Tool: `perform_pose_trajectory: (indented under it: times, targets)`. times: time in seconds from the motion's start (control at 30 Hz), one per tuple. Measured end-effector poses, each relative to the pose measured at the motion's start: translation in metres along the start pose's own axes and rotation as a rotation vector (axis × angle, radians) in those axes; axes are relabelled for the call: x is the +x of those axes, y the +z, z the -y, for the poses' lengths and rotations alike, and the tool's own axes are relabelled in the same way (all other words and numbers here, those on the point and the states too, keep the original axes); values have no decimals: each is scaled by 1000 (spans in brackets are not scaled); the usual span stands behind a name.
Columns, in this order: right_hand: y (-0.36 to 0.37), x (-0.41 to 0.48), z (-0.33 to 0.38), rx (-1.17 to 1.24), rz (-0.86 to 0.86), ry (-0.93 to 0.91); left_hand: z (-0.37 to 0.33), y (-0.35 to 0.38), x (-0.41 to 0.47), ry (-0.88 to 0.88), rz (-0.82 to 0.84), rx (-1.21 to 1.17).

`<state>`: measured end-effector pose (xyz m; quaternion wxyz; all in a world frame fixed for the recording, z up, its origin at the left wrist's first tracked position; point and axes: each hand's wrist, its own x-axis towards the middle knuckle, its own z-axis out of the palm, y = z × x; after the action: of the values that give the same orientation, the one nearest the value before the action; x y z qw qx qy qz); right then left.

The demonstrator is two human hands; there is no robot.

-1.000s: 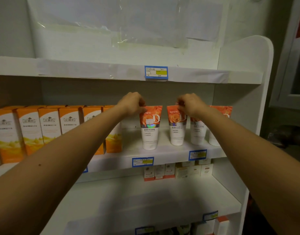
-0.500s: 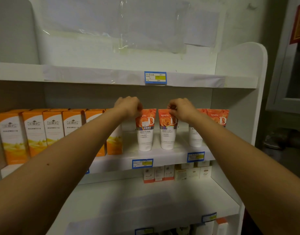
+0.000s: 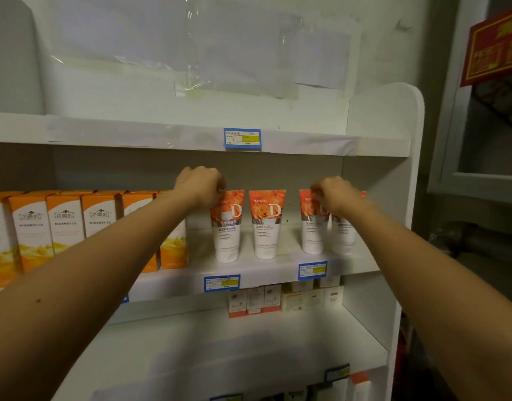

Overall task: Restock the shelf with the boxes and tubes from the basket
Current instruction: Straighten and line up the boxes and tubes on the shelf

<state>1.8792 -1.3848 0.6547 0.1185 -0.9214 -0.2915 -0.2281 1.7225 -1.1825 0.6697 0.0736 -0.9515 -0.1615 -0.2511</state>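
Several orange-and-white tubes stand upright on the middle shelf (image 3: 277, 270). My left hand (image 3: 201, 185) pinches the top edge of the leftmost tube (image 3: 227, 235). The second tube (image 3: 266, 227) stands free just right of it. My right hand (image 3: 335, 195) has its fingers curled over the top of the third tube (image 3: 312, 233), hiding part of its orange crimp. A fourth tube (image 3: 343, 238) stands behind my right wrist. A row of orange boxes (image 3: 66, 224) fills the left of the same shelf. The basket is out of view.
The top shelf (image 3: 162, 134) hangs close above my hands and carries a blue price tag (image 3: 242, 138). Small white and orange boxes (image 3: 283, 299) stand at the back of the shelf below. The shelf's side panel (image 3: 387, 198) closes off the right.
My right hand let go of the second tube, which now stands beside the leftmost one, and moved right onto the third tube. My left hand stays on the leftmost tube.
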Motion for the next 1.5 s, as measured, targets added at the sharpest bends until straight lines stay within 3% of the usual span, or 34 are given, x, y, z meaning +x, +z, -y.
perform_pose_trajectory:
  times: [1.03, 1.2, 1.3, 1.5]
  targets:
    - [3, 16, 5, 224, -66, -78, 2, 9, -3, -47, -69, -38]
    - [1, 13, -43, 30, -67, 86, 1, 11, -5, -51, -80, 11]
    - [7, 6, -58, 1, -7, 81, 0, 10, -7, -46, -85, 6]
    - [6, 7, -58, 39, -80, 69, 2, 5, -11, -15, -123, 3]
